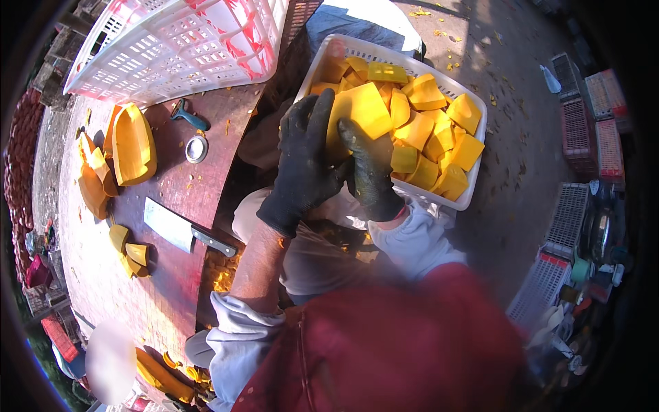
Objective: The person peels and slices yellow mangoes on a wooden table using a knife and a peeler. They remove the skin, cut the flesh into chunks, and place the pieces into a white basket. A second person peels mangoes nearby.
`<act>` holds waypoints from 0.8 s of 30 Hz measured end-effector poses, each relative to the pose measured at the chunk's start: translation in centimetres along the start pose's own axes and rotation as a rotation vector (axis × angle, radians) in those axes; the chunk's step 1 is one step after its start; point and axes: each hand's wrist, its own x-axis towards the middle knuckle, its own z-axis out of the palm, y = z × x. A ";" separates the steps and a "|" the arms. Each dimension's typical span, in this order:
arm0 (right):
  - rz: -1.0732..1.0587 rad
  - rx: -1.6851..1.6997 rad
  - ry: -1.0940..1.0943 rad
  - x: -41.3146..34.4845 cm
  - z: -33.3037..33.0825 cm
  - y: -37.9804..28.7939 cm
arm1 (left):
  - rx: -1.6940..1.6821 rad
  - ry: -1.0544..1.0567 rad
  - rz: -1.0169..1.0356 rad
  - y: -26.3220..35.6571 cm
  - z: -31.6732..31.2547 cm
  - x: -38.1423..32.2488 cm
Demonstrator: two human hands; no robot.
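Note:
My left hand (304,159) and my right hand (371,177), both in black knit gloves, hold a large orange pumpkin piece (363,110) between them. The piece is above the near left part of a white plastic crate (476,170) full of cut pumpkin chunks (414,129). My left fingers lie along its left side, and my right thumb presses against its face. To the left, on a reddish wooden table (170,293), lies a cleaver (170,225) with a black handle. Beyond it are a teal-handled peeler (189,116) and a small round metal lid or ring (196,149).
Hollowed pumpkin sections (134,147) and smaller chunks (128,252) lie on the table. A white and red perforated crate (180,56) stands at its far end. An elongated pumpkin (163,378) is at lower left. Stacked crates (579,129) line the right side; scraps litter the floor.

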 end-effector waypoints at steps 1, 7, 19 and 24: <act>-0.002 0.112 0.013 1.2 -0.2 -0.4 | -0.007 -0.021 0.046 0.6 -0.7 0.7; -0.089 -0.697 -0.437 9.0 -6.0 2.9 | 0.145 0.219 -0.297 -4.7 -10.0 -6.2; -0.860 -1.917 -0.756 10.2 -7.8 11.7 | 0.019 1.012 -1.104 -0.8 -19.0 -35.5; -0.804 -2.048 -0.533 13.2 -9.7 17.1 | 0.028 1.015 -1.006 -4.0 -19.3 -31.9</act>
